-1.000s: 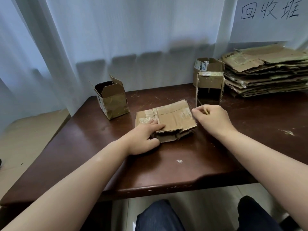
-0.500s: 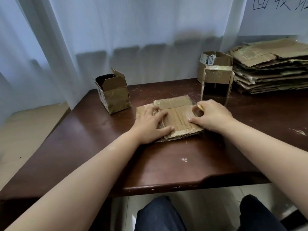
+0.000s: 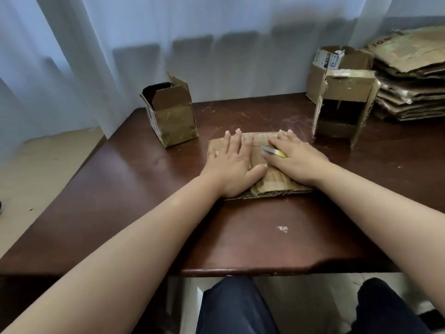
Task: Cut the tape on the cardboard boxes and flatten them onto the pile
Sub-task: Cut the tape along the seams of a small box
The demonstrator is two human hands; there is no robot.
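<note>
A flattened cardboard box [image 3: 274, 183] lies in the middle of the dark wooden table [image 3: 252, 242]. My left hand [image 3: 231, 165] presses flat on its left half with straight fingers. On the right half, my right hand [image 3: 299, 160] presses down while its thumb and forefinger pinch a yellow utility knife [image 3: 277, 151]. The pile of flattened cardboard [image 3: 414, 75] is stacked at the table's far right.
An open small box [image 3: 173, 119] stands at the back left of the table. Two more open boxes stand at the back right: one [image 3: 344, 104] just beyond my right hand and one [image 3: 337, 60] behind it. White curtains hang behind. My knees show below the front edge.
Both hands have slid further onto the box and spread flat, pressing it down. The view has moved closer and tilted down.
</note>
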